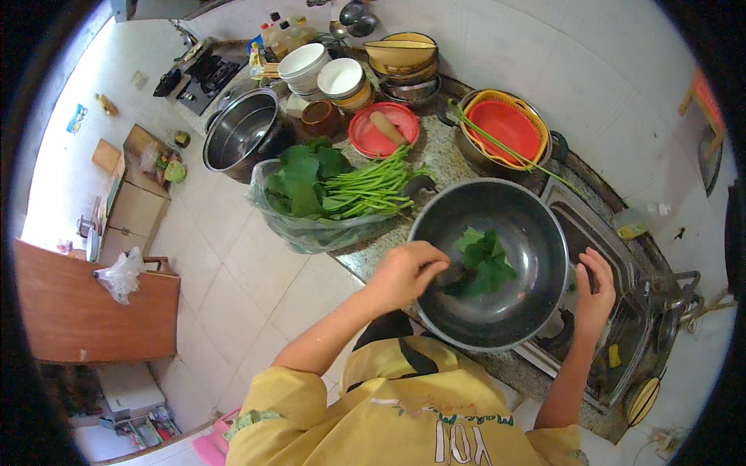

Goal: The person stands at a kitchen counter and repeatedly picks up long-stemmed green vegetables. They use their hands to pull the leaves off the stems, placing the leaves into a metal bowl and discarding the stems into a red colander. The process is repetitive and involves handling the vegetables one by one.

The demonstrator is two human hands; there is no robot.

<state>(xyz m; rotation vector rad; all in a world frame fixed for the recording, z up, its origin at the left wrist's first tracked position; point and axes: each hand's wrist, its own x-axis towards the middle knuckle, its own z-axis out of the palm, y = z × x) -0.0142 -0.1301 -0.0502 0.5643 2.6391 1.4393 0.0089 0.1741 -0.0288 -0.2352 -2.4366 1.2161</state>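
Observation:
A wide, deep grey pot (531, 233) stands in front of me, with several green leaves (491, 272) lying at its bottom. My left hand (408, 272) is over the pot's left rim, thumb and fingers pinched together. Whatever they hold is hidden; a dark patch shows at the fingertips. Just outside the right rim is my right hand (594, 299), its fingers apart and no object visible in it. Left of the pot, a clear plastic bag (299, 233) holds leafy greens, with broad leaves (299, 177) and a bundle of long green stems (369, 186).
A metal sink (602, 225) lies to the right, partly under the pot. Behind are a red basin (505, 128) in a yellow basket, a red dish (361, 128) with a wooden-handled tool, stacked bowls (303, 62) and a large steel pot (247, 128). Tiled floor (241, 287) extends left.

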